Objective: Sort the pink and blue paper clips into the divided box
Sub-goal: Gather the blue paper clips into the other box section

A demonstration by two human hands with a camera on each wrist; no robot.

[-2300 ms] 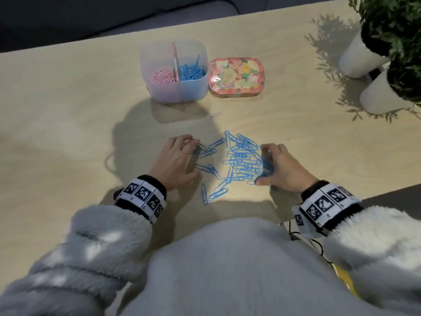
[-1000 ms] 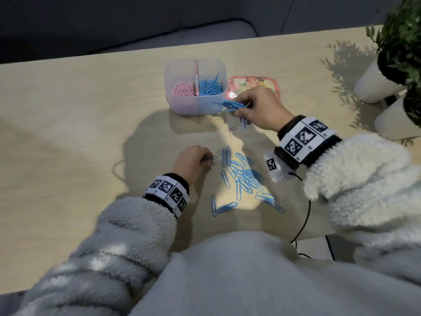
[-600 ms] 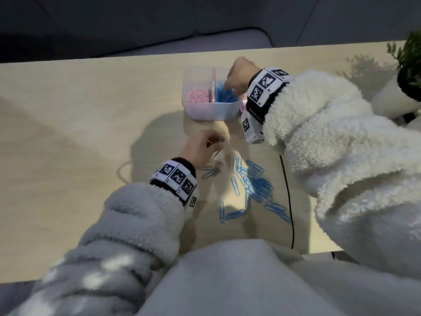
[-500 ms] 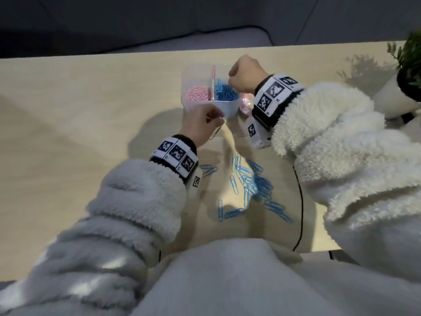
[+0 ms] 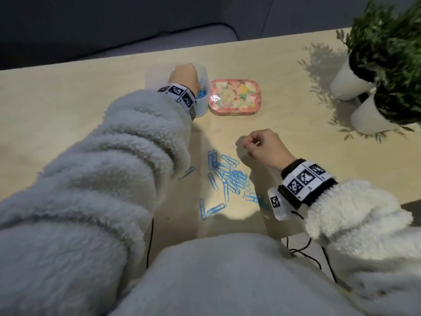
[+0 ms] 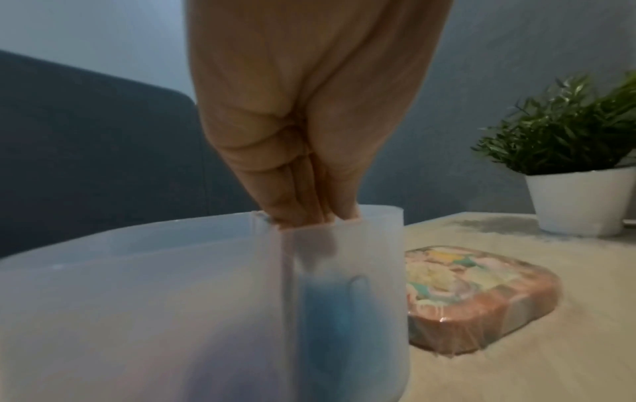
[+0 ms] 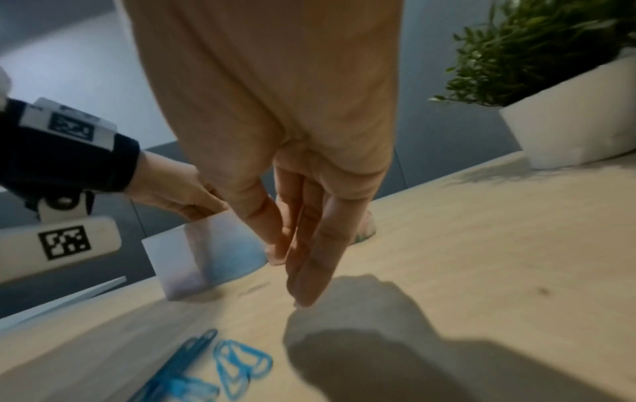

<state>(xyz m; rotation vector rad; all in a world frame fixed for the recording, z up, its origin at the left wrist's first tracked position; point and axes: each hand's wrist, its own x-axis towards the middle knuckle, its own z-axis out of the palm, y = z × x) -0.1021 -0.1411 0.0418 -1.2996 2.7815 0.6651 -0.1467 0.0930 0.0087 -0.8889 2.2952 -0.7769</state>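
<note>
My left hand (image 5: 183,75) is over the divided box (image 6: 206,299) at the far side of the counter (image 5: 68,106), fingertips (image 6: 302,215) bunched and dipped just inside the rim of the right-hand compartment, where the blue clips (image 5: 201,93) already sit. Whether that grip is pinching a clip or has let it go I cannot tell; the frosted wall blurs everything below the rim. My right hand (image 5: 262,145) hovers above the counter just beyond the loose pile of blue paper clips (image 5: 227,176), holding nothing; the head view shows its fingers loosely curled, the wrist view shows them hanging long and relaxed.

What could go wrong, as I judge it: my fingers are close against the divider, so a clip released carelessly might tip over it into the pink side (hidden under my hand in the head view). My sleeve (image 5: 127,144) lies low beside the pile and could drag clips toward the edge when I pull back. The clips are tangled, so my next pinch may lift a chain and shed some on the way.

The left wrist view alone shows how deep my fingers sit in the compartment, with the floral tin (image 6: 481,299) just beside the box. Only the head view shows how many clips remain. No pink ones are visible among them.
</note>
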